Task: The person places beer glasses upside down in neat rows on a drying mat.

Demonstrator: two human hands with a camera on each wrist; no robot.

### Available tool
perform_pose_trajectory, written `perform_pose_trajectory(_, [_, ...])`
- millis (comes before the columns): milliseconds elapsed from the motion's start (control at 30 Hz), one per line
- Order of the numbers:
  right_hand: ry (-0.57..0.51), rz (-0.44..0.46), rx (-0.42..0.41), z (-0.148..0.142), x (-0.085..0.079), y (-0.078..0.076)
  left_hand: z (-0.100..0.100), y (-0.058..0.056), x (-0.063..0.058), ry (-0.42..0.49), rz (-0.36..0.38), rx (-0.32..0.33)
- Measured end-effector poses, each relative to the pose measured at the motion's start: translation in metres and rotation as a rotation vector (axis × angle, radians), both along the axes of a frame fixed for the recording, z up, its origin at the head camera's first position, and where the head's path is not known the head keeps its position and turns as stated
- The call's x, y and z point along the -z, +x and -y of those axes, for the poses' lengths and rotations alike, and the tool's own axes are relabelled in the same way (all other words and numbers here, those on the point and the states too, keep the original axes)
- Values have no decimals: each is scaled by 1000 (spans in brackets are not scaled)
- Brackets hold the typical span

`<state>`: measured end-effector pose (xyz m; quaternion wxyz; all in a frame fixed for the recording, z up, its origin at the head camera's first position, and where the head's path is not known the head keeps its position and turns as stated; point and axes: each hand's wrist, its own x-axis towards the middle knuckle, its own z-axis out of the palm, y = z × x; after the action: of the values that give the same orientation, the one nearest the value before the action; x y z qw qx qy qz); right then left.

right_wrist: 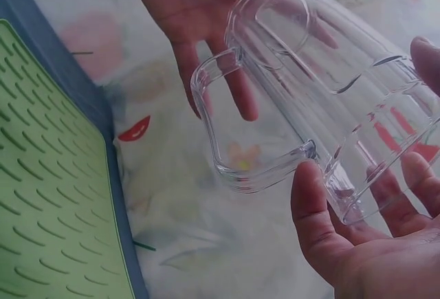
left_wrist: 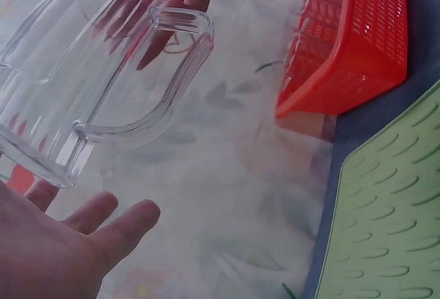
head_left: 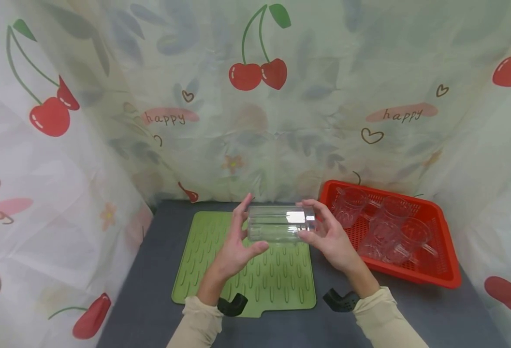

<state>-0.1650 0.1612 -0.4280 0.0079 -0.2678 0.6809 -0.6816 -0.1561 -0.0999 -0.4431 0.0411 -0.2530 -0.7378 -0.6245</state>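
Observation:
A clear glass mug point(head_left: 272, 227) lies sideways in the air above the green mat point(head_left: 255, 285), its handle showing in both wrist views. My right hand point(head_left: 333, 239) grips the mug's right end, thumb on one side and fingers curled on the other. At the other end is my left hand point(head_left: 238, 246), its fingers spread and fairly straight around that end. In the right wrist view the left hand point(right_wrist: 199, 10) stands behind the mug; whether it touches the glass I cannot tell.
A red perforated basket point(head_left: 448, 261) to the right holds several clear glass mugs point(head_left: 414, 232). The mat lies on a dark grey table point(head_left: 142, 299). A cherry-patterned curtain point(head_left: 281, 121) closes off the back and both sides.

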Motion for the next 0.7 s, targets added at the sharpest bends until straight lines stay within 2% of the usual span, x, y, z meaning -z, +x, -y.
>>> perform_pose_trajectory(167, [-38,35,-19,5,3,2,-1,2,1,53,35,61])
perform_pose_trajectory(400, [-62,82,-47,10,10,4,-3,2,5,81,52,42])
perform_pose_trajectory(567, [-8,118,-49,13,12,8,-6,2,8,117,29,22])
perform_pose_trajectory(700, [58,131,-44,14,13,8,-8,3,11,167,36,32])
